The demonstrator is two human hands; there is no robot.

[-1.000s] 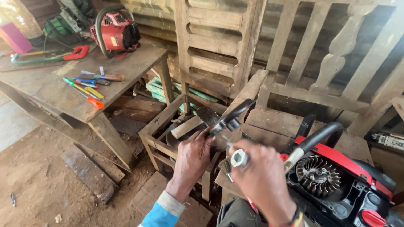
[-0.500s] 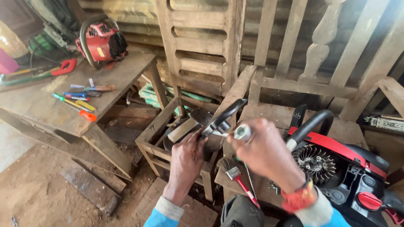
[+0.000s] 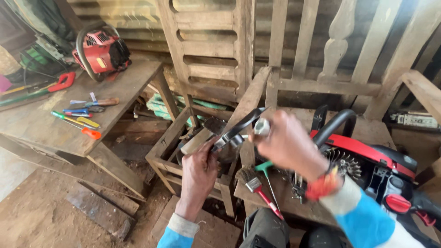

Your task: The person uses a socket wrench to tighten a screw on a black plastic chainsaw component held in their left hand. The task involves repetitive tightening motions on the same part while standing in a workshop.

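Observation:
My left hand [image 3: 199, 171] grips a dark metal machine part with a curved black handle bar [image 3: 240, 127], held over a wooden crate [image 3: 166, 161]. My right hand [image 3: 288, 144] is closed around a small white cylinder-shaped tool [image 3: 262, 126] whose end meets the part. A red and black chainsaw body [image 3: 373, 165] with exposed metal fins lies on the low bench just right of my right hand. Below my hands a green T-handled key [image 3: 266, 171] and a red-handled brush [image 3: 262, 195] rest on that bench.
At left stands a wooden table [image 3: 55, 128] with screwdrivers and pliers [image 3: 81, 115] and a second red chainsaw engine [image 3: 102, 50]. Wooden chair frames and balusters [image 3: 257, 55] lean against the back wall. Loose planks [image 3: 98, 209] lie on the dirt floor.
My right hand has lifted and shifted right with the white tool, and my view has swung slightly. My left hand keeps its grip on the metal part.

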